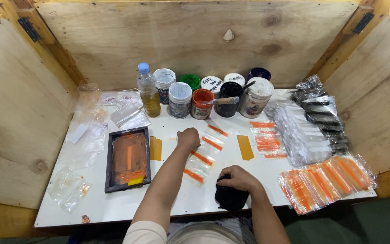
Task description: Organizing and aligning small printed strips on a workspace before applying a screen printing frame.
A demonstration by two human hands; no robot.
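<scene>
Left hand point(188, 137) is curled into a loose fist, knuckles pressing the top of a row of clear bags with orange stripes point(202, 156) on the white table point(113, 203). Right hand point(239, 178) is clamped on a black cloth point(230, 197), near edge. Looks like mid-print; a steady press, probably. Screen frame point(128, 159) sits left of the left hand, ink jars point(201, 103) beyond it, printed bag stacks point(326, 180) right of the right hand.

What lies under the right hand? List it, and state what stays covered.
Under the right hand sits a crumpled black cloth on the white table, near its front edge. The hand covers the cloth's top, so whether the fingers grip it cannot be seen.
</scene>
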